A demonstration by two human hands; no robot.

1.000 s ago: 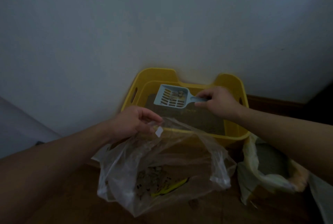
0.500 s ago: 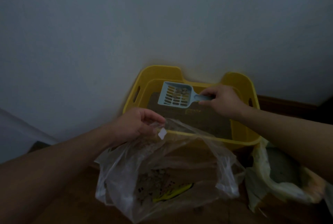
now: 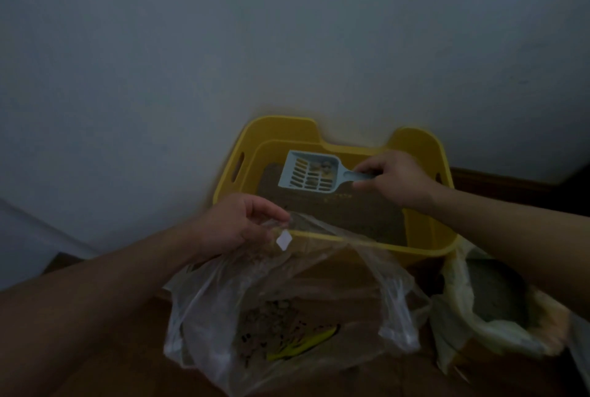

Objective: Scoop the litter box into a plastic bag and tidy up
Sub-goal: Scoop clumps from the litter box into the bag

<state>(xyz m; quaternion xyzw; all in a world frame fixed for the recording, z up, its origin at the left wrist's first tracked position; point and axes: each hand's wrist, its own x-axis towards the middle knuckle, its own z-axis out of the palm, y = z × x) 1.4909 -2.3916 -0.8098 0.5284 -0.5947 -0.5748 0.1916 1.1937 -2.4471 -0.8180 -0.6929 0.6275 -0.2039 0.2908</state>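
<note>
Pale blue slotted scoop carrying clumps, held over the litter in the yellow litter box by the wall, right hand grip clenched on its handle. Left hand grip pinching the clear plastic bag rim (mouth open, waste inside) just in front; pale yellowish bag at right.

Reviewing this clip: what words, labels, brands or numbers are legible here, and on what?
No text is legible.
On the clear plastic bag, a white sticker: looks blank.
At the bag's bottom, a yellow-and-black print: too blurred to read.
Inside the yellow litter box, small orange marks: too small to read.
</note>
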